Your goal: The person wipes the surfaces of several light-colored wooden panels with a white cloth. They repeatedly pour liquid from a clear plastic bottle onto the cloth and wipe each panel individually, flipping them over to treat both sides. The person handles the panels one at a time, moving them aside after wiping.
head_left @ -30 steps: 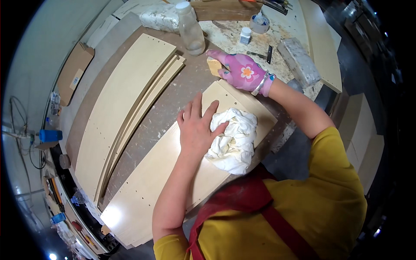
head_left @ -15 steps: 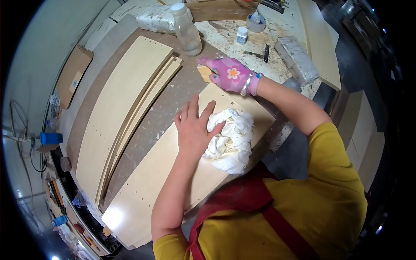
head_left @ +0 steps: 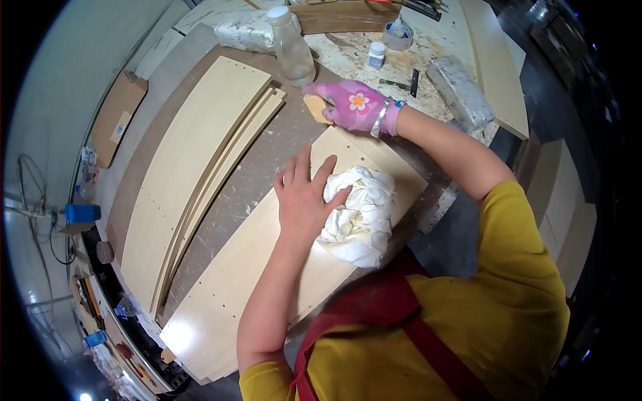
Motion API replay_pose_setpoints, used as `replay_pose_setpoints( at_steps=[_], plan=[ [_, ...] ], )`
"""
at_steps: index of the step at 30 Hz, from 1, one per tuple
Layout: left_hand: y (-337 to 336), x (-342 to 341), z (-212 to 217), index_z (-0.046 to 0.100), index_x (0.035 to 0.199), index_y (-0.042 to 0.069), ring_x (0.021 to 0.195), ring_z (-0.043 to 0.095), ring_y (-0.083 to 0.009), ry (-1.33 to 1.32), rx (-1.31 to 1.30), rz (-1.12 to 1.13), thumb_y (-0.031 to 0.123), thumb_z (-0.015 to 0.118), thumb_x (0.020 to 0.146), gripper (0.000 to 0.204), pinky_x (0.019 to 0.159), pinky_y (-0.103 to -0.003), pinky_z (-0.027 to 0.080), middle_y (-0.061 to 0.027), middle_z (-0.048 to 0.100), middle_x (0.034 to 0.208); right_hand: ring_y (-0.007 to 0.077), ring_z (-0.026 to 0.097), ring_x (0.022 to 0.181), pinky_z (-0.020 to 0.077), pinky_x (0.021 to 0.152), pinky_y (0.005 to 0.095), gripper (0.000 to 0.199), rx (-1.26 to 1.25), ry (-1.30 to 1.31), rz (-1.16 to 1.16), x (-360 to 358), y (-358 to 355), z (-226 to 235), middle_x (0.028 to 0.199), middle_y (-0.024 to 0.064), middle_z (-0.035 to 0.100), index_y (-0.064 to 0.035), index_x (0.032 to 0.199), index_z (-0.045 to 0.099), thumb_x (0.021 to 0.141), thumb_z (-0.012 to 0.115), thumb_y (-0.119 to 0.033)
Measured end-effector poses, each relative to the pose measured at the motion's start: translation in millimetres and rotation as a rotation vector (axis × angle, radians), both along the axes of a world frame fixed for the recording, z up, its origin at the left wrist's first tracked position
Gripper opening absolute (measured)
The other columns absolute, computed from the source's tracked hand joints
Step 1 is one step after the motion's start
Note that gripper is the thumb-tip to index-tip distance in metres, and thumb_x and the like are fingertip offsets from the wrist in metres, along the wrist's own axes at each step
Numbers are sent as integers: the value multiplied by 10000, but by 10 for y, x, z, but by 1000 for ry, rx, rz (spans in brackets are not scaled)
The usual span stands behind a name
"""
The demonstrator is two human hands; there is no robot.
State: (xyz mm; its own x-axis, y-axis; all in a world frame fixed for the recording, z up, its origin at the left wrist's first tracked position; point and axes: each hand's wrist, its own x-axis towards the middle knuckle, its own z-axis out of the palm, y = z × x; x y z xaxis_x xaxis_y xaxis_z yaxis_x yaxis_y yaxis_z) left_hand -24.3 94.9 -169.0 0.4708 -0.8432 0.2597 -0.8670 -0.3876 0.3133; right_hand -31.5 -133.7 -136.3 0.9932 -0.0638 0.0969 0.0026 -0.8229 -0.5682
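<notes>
Wooden panel [head_left: 251, 260], pale and drilled with small holes, is lying slantwise on the brown-covered worktop [head_left: 247, 180], running from the near left toward the far right, with the edge of another board showing beneath its far right end. To its left, a stack of similar pale boards [head_left: 194, 154] is lying well apart from it, a strip of brown surface showing between. Crumpled white cloth [head_left: 361, 217] is resting on the panel's right part. Left hand [head_left: 302, 200], bare, is pressing on the panel with its fingers spreading, its grip released, its thumb reaching over the cloth's left edge. Right hand [head_left: 351, 105], wearing a pink flowered glove, is bending at the panel's far end, its grip closing around a tan block [head_left: 317, 110] that is sitting just beside the panel's far corner. Clear white-capped bottle [head_left: 294, 57] is standing farther off, near the gloved fingers. Wrapped block [head_left: 460, 92] is lying on the right. Between these two, a black square tool [head_left: 413, 83] is lying flat, and a small white bottle [head_left: 376, 57] is standing beyond it.
</notes>
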Motion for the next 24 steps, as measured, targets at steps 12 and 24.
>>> replay_pose_setpoints(
  at_steps=[12, 24],
  plan=[
    [55, 83, -55, 592, 1207, 140, 1247, 419, -347, 309, -261, 24, 374, 671, 809, 469, 1002, -476, 338, -176, 427, 1373, 184, 627, 765, 518, 701, 305, 515, 825, -182, -283, -61, -283, 221, 1008, 127, 644, -19, 1301, 447, 856, 631, -200],
    [-28, 238, 496, 628, 958, 34, 864, 588, -339, 163, -577, 23, 173, 778, 621, 394, 776, -446, 454, -145, 612, 927, 353, 608, 1020, 471, 879, 418, 566, 334, -132, -31, -646, 866, 592, 1161, 245, 586, -70, 1365, 417, 868, 569, -295]
  ],
)
